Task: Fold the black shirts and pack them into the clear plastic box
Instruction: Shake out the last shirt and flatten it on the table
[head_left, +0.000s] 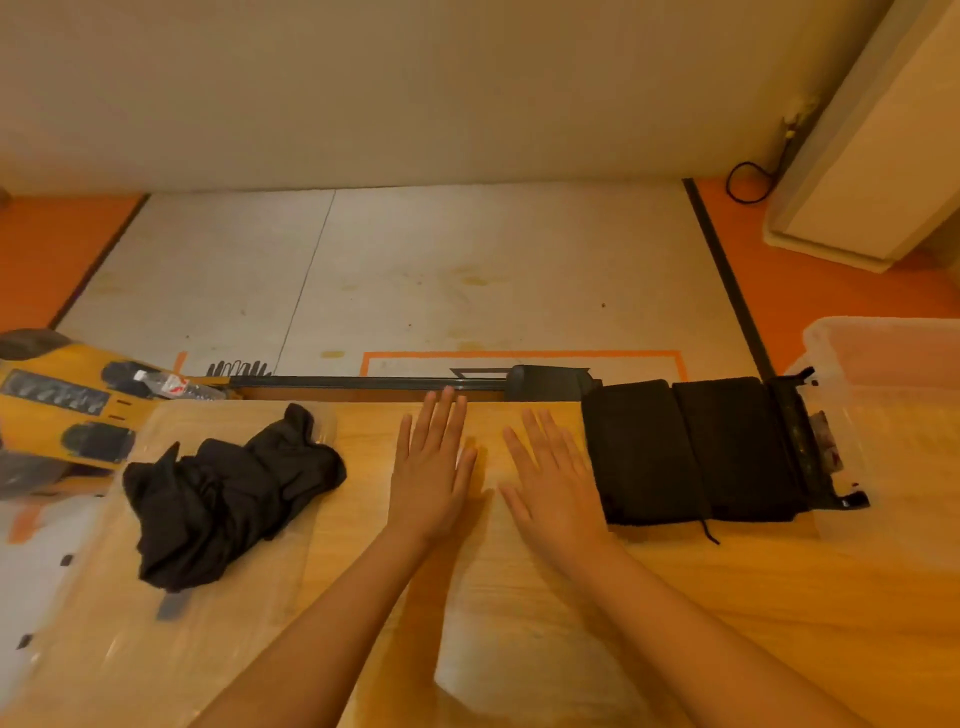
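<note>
The left hand (431, 467) and the right hand (553, 483) lie flat and palm down on the wooden table (519, 623), side by side, fingers straight, holding nothing. To their left lies a crumpled black shirt (223, 493). To their right, folded black shirts (691, 452) lie just beside the clear plastic box (893, 364).

Warm, dim yellow-orange indoor light, fairly even; a soft shadow lies just right of the left hand (431, 467) on the table (779, 597). Frame slightly soft and smeary, and the crumpled black shirt (218, 499) shows little fold detail. Straight lines bend near the edges.
</note>
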